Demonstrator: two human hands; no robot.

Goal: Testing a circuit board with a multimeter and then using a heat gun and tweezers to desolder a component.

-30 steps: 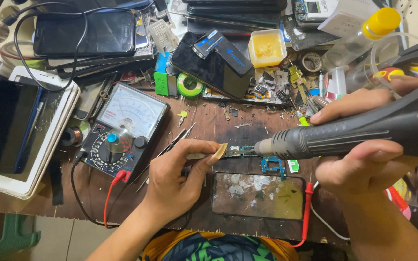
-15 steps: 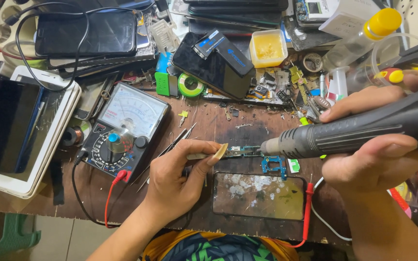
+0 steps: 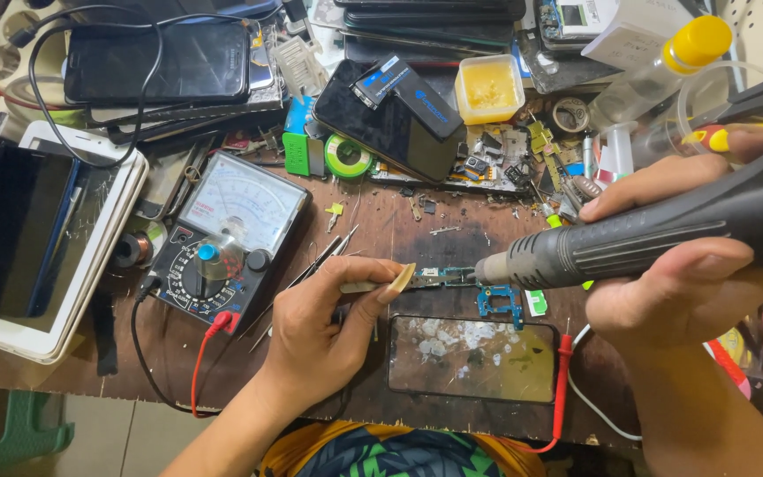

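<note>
My left hand pinches metal tweezers whose tips press on a small green circuit board lying on the brown workbench. My right hand grips a dark grey hot-air gun, held level with its nozzle right at the board's right end. A blue board piece lies just under the nozzle. Below both sits a worn phone screen panel.
An analog multimeter with red and black leads sits left of my hand. A tablet lies at far left. Several phones, a solder roll, a yellow flux tub and a yellow-capped bottle crowd the back.
The hot-air gun's nozzle has shifted slightly right and down along the board. My left hand and the tweezers have stayed in place.
</note>
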